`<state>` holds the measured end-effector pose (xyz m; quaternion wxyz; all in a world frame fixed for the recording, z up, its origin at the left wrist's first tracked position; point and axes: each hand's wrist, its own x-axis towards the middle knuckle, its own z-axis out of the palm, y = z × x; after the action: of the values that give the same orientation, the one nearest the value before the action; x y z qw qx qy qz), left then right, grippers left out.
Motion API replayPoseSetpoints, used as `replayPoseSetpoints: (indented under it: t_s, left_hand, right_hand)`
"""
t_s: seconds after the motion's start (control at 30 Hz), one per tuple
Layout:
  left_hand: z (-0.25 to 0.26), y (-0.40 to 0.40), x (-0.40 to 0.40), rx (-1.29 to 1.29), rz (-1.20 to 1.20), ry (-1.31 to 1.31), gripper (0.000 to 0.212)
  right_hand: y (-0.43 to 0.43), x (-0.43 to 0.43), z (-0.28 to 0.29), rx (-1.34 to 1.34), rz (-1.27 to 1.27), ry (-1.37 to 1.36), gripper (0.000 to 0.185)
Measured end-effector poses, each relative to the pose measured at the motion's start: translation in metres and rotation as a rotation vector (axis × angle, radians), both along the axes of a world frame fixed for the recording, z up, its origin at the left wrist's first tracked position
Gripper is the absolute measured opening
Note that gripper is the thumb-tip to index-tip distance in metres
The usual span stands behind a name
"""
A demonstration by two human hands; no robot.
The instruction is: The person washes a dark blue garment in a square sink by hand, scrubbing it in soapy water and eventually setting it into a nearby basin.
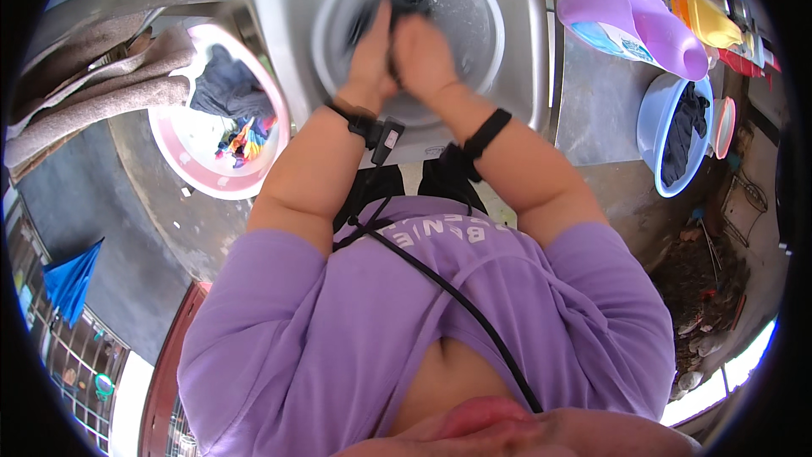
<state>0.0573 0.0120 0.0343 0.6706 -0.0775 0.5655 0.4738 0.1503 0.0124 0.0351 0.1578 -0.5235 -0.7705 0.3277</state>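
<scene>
A round, pale plastic basin [498, 32] sits in the stainless-steel sink [530, 76] before me. It holds cloudy water with a few suds, and a dark wet cloth [409, 0] lies in it at the far side. Both hands are over the basin, close together and blurred by motion. My right hand [424, 54] is clenched, with a dark strip of the cloth showing between the two hands. My left hand [371, 57] presses against the same cloth, thumb uppermost; its fingers are mostly hidden.
Left of the sink, a pink-and-white basin [168, 158] holds dark and multicoloured clothes. On the right stand a purple detergent bottle [596, 3], several other bottles and a blue basin [653, 114] with a black garment [682, 133]. Grey-brown cloths [114, 95] hang at left.
</scene>
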Motion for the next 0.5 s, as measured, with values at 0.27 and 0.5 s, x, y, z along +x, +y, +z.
replayPoseSetpoints:
  t_s: [0.27,0.5]
  left_hand:
    - [-0.003,0.002,0.015,0.200,-0.392,-0.025,0.069]
    - [-0.051,-0.017,0.012,-0.122,-0.155,-0.112,0.071]
  right_hand:
    - [0.051,0.059,-0.057,-0.822,-0.484,0.761,0.025]
    - [0.051,0.036,-0.114,-0.462,-0.048,-0.307,0.040]
